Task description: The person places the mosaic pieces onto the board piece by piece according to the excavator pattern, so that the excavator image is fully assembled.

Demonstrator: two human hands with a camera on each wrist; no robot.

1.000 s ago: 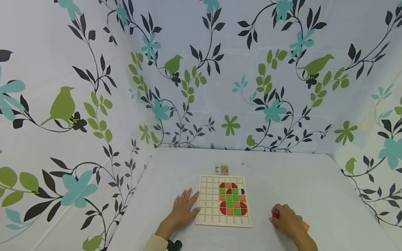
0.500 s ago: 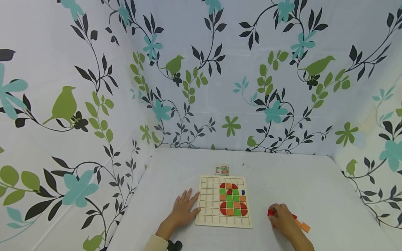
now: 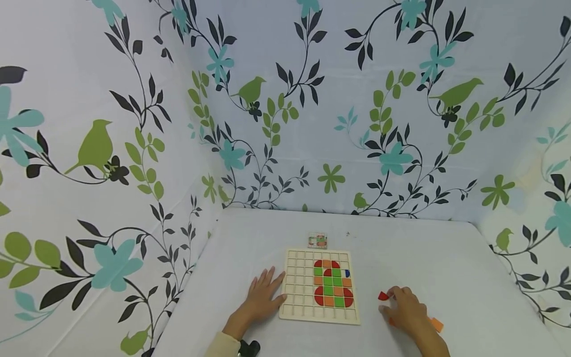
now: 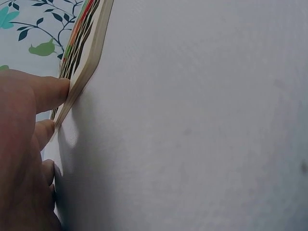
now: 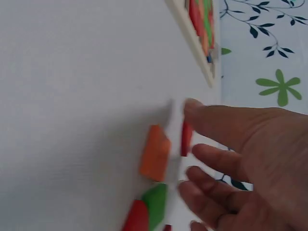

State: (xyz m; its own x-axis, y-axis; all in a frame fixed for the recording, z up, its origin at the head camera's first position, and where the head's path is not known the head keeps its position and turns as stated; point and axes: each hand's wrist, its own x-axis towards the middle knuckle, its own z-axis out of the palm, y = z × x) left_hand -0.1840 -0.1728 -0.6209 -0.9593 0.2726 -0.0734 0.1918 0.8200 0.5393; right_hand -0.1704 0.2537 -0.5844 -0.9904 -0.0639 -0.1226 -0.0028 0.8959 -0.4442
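Observation:
My left hand (image 3: 262, 297) lies with fingers spread at the left edge of a wooden grid board (image 3: 296, 311). In the left wrist view, thumb and index fingertips touch the board's side (image 4: 86, 72). Red, green and orange tiles fill part of the grid, with a small blue piece near its right edge. To the board's right, my right hand (image 3: 408, 310) hovers low over loose pieces, thumb and fingers apart. A red piece (image 3: 383, 296) lies right at its fingertips. Under the hand, the right wrist view has an orange tile (image 5: 155, 154) and a green piece (image 5: 155, 204).
A small pattern card (image 3: 317, 240) lies behind the board on the white table (image 3: 250, 238). An orange square tile (image 3: 437, 325) shows beside the right wrist. Another red piece (image 5: 137, 216) lies near the green one. A patterned cloth (image 3: 285, 163) hangs around the table.
The right hand, which was pinching a red piece half a second ago, has parted its fingers from it; the piece now lies at its fingertips. The left hand stays at the board.

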